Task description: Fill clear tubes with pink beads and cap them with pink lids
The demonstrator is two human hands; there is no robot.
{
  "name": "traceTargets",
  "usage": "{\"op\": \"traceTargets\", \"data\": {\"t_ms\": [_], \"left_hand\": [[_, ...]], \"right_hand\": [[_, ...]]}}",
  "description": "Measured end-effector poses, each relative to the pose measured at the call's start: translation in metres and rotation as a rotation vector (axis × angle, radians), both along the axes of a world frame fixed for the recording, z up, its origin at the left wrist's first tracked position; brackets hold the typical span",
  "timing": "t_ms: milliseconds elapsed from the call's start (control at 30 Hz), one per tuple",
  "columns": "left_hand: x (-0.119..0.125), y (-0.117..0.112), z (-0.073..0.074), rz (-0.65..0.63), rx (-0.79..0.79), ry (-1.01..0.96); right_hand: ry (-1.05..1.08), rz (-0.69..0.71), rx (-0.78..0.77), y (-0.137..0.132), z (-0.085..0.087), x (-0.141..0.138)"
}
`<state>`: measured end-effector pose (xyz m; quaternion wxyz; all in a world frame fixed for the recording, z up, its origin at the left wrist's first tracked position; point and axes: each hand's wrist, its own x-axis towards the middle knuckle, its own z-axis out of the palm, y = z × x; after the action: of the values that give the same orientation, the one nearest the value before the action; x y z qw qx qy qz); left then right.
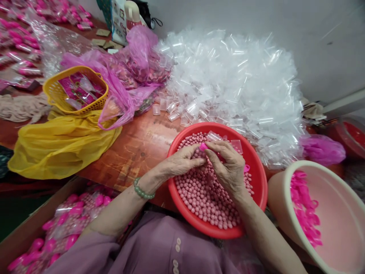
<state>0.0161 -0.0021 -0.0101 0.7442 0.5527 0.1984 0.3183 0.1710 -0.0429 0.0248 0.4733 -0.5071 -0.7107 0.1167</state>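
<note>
Two hands met over one red bowl filled with small pink beads, too many to count. The left hand and right hand both pinched narrowly on one bright pink cap, which sat between their fingertips just above the beads, toward the bowl's far rim. Two clear tubes lay on the beads just beyond the hands. A large heap of clear tubes rose behind the bowl. One pink basin holding more pink caps stood right of the bowl. One yellow basket and one yellow bag lay well left of it. A printed bag far behind the bowl carried markings too small to read.
</note>
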Motion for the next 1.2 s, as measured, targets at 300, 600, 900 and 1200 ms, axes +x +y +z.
{"op": "traceTargets", "data": {"t_ms": [300,600,900,1200], "left_hand": [[-0.001,-0.001,0.005,0.027,-0.069,-0.071],[-0.001,-0.002,0.012,0.065,-0.138,-0.030],[0.003,0.000,0.010,0.274,-0.305,-0.059],[0.003,0.000,0.009,0.412,-0.322,-0.113]], "right_hand": [[-0.029,0.030,-0.044,0.000,-0.005,0.001],[0.527,0.047,-0.416,0.002,-0.006,0.007],[0.340,0.065,-0.334,0.004,0.003,0.020],[0.574,0.122,-0.519,0.004,-0.001,0.025]]}}
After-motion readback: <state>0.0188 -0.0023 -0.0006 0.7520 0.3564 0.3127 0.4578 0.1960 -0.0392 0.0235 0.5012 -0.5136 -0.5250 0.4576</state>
